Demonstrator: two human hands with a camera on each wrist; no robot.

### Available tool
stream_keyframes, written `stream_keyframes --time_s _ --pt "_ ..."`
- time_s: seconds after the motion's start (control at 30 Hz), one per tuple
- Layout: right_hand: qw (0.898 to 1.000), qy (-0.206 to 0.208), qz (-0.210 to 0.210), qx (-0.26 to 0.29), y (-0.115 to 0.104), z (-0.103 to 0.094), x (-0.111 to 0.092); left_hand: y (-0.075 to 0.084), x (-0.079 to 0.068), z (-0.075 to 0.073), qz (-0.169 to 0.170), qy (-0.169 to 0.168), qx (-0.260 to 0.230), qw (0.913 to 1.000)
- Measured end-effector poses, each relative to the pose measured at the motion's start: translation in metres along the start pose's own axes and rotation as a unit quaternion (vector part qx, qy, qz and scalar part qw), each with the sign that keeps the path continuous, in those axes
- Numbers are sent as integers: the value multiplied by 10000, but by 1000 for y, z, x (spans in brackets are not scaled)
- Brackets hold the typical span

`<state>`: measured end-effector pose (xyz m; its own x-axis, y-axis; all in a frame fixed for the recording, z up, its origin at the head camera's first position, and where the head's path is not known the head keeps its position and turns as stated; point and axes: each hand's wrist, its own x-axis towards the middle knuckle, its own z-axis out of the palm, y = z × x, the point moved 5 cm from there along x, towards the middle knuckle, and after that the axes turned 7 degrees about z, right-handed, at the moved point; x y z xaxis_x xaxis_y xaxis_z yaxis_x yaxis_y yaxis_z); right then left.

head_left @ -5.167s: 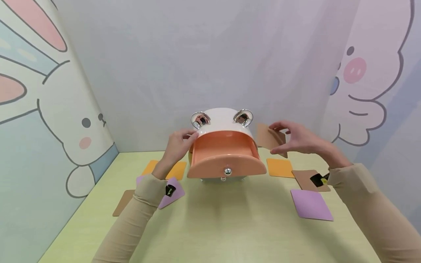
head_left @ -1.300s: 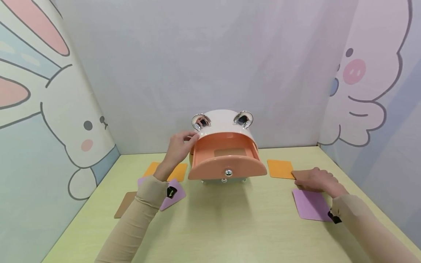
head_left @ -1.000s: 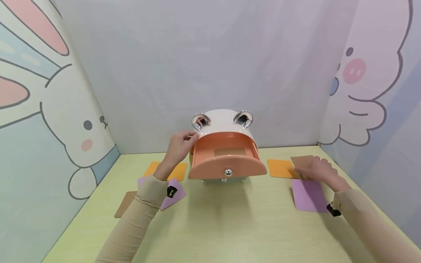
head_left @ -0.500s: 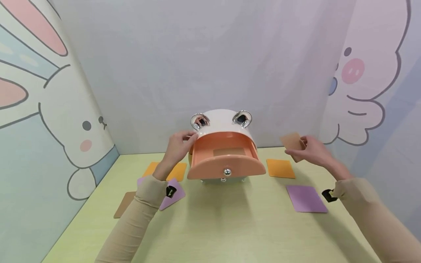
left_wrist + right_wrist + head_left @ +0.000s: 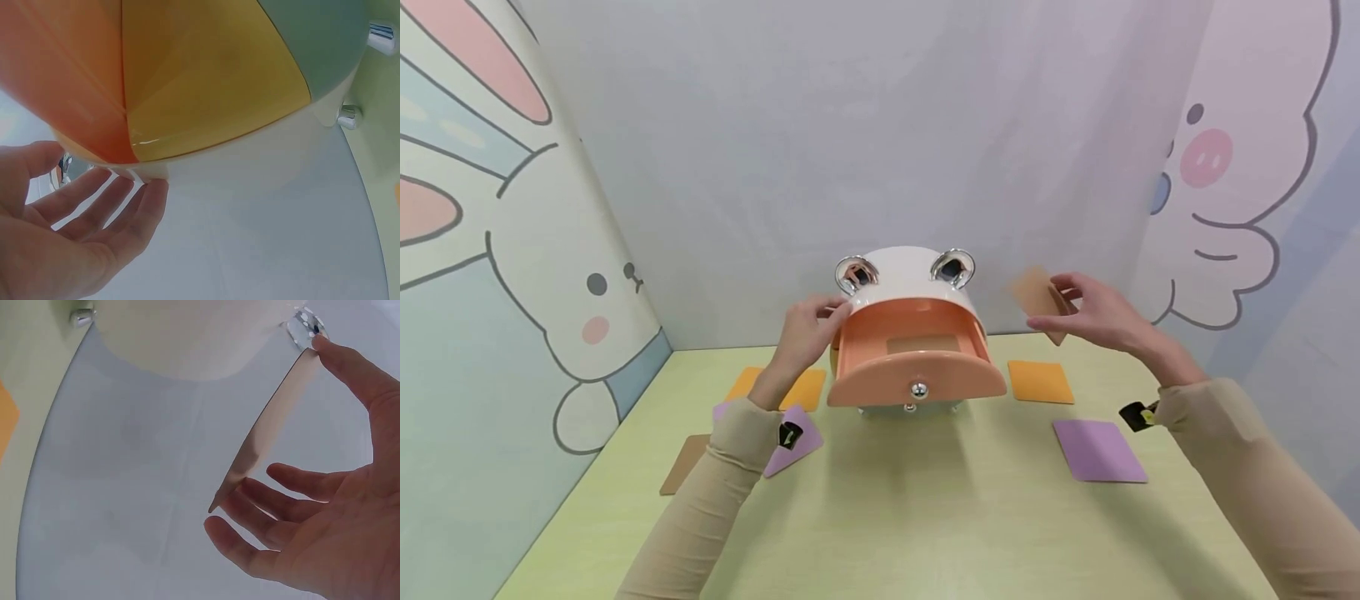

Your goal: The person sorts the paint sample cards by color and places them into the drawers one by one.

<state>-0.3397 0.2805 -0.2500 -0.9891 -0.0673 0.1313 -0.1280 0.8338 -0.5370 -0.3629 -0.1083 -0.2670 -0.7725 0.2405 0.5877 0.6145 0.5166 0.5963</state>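
Observation:
A frog-shaped cabinet (image 5: 904,271) with silver eyes stands at the table's back, its orange top drawer (image 5: 917,379) pulled out. A brown card (image 5: 922,343) lies inside the drawer. My left hand (image 5: 805,333) touches the upper left of the white case; in the left wrist view its fingertips (image 5: 156,187) rest along the shell, extended and spread. To the right of the cabinet, my right hand (image 5: 1093,312) holds another brown card (image 5: 1037,296) in the air. Seen in the right wrist view, that card (image 5: 262,431) is held by opposite edges between thumb and fingers.
On the right lie an orange card (image 5: 1040,382) and a purple card (image 5: 1099,451). Left of the cabinet are orange cards (image 5: 805,388), purple cards (image 5: 797,446) and a brown card (image 5: 683,462), partly behind the left arm. A pale wall (image 5: 737,167) rises behind.
A brown card has come to lie in the drawer. My right hand has picked another brown card off the right side and moved it up and left. The left hand has stayed at the case.

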Motion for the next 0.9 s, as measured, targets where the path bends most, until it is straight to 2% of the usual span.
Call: stream_keyframes --time_s 0.17,0.4,0.63,0.9 --pt "9996 24 -265 40 -22 -1 -2 2 1 -1 93 1 7 10000" --pt "9971 11 -719 240 -51 1 -3 2 2 -2 50 -17 -2 10000" --pt "9911 -152 -1298 261 -82 7 -1 0 1 -4 2 -10 2 10000" --pt "9835 -363 -1754 255 -106 20 2 0 -1 -3 50 9 13 10000"
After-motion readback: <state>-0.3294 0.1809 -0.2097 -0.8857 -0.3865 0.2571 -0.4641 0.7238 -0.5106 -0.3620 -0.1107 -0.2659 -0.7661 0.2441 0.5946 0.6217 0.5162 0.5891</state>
